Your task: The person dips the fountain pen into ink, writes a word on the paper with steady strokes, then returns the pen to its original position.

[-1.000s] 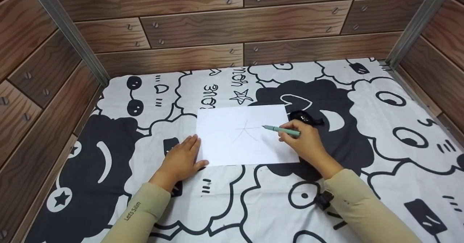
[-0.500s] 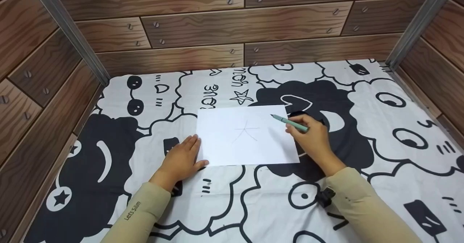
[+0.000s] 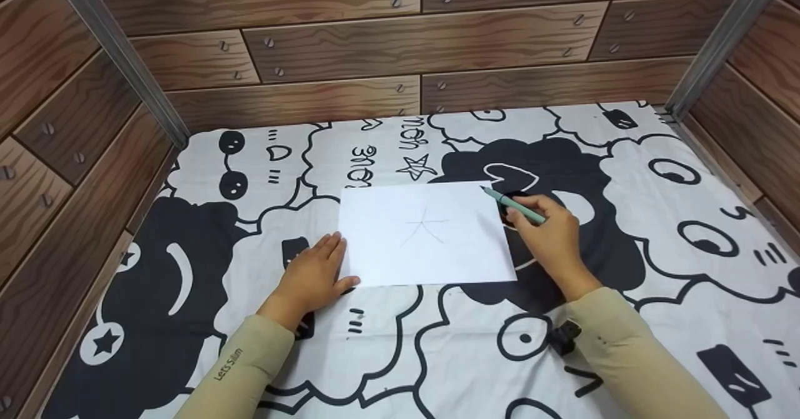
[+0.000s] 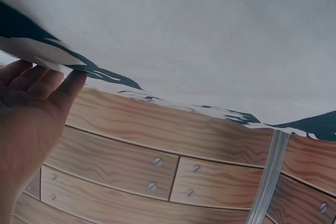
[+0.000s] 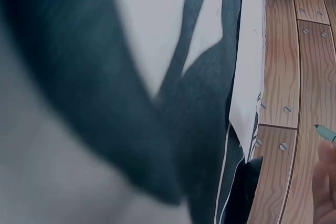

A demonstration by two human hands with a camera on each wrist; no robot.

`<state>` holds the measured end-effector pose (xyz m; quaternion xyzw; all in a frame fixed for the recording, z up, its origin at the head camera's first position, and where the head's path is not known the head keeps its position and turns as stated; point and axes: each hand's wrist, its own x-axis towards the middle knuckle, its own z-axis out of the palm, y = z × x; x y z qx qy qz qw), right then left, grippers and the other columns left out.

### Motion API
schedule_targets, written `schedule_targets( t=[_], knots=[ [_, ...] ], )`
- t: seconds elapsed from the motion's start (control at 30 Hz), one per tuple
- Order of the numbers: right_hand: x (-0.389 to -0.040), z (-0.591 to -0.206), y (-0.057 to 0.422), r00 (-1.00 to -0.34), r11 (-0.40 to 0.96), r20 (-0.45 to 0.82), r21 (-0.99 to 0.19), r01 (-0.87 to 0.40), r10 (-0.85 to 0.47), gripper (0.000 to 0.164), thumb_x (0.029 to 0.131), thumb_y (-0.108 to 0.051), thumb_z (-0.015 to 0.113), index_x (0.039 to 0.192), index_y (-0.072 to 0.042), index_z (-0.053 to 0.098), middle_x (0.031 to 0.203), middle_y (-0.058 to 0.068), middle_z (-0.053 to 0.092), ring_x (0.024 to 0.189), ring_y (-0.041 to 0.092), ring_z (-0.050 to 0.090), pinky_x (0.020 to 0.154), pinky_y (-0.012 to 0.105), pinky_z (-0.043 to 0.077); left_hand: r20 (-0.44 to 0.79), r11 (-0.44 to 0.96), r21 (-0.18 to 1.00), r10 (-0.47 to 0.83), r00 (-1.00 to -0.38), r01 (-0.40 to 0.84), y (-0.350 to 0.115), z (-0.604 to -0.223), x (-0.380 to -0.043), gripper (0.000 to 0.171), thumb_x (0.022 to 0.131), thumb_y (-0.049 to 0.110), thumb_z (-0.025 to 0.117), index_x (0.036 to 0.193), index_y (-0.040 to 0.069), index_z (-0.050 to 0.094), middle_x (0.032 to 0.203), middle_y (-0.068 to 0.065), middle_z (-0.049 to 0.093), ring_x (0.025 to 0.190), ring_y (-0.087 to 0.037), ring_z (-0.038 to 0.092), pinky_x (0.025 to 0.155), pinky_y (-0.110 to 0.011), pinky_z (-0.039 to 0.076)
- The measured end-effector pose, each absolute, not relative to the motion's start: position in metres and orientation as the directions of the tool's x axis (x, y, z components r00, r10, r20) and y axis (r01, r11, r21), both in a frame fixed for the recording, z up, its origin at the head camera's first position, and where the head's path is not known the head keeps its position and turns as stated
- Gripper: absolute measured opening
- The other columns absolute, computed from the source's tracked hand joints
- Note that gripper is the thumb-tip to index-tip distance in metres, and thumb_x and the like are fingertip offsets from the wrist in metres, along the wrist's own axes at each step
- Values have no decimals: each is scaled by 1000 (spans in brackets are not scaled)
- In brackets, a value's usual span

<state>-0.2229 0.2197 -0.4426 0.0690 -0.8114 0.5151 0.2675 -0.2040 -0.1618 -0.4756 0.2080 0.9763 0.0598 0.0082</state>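
Note:
A white sheet of paper [image 3: 381, 256] lies flat on the patterned cloth, with thin pencil-like strokes [image 3: 424, 222] near its middle, a crossbar over spreading lines. My left hand [image 3: 312, 273] rests at the sheet's left edge, fingers straight and thumb spread near the lower corner. In the left wrist view the left hand [image 4: 34, 106] lies against the cloth. My right hand [image 3: 550, 237] pinches a green pen [image 3: 514, 204] near the far right corner. The pen's tip appears lifted off the sheet in the right wrist view, where the right hand [image 5: 325, 182] is partly cut off.
Black-and-white cartoon cloth [image 3: 387, 350] covers the surface. A shiny black object [image 5: 249, 184] sits beside the paper's right edge, mostly hidden behind the right hand in the head view. Wood-plank panels [image 3: 350, 44] enclose the back and sides, with grey metal posts [image 3: 719, 44] at the corners.
My right hand has moved right and slightly away with the pen, from the end of the crossbar to the sheet's far right corner. The left hand and paper stay put.

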Motion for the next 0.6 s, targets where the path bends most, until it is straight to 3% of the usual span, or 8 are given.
schedule_targets(
  t=[0.4, 0.6],
  knots=[
    [-222, -440, 226, -843, 578, 483, -768, -277, 238, 16, 81, -9, 75, 96, -3, 72, 87, 8, 72, 70, -8, 60, 58, 10, 46, 21, 904, 125, 409, -912, 409, -163, -477, -204, 78, 92, 54, 54, 143, -2, 39, 148, -17, 36, 137, -32, 30, 105, -52, 32],
    [-225, -441, 235, -824, 648, 497, -728, -224, 273, 20, 87, -14, 70, 104, -3, 70, 87, 7, 72, 73, 1, 63, 61, 14, 41, 18, 903, 129, 410, -912, 409, -163, -477, -204, 78, 92, 54, 54, 143, -3, 38, 148, -17, 36, 137, -32, 30, 106, -52, 32]
  ],
)
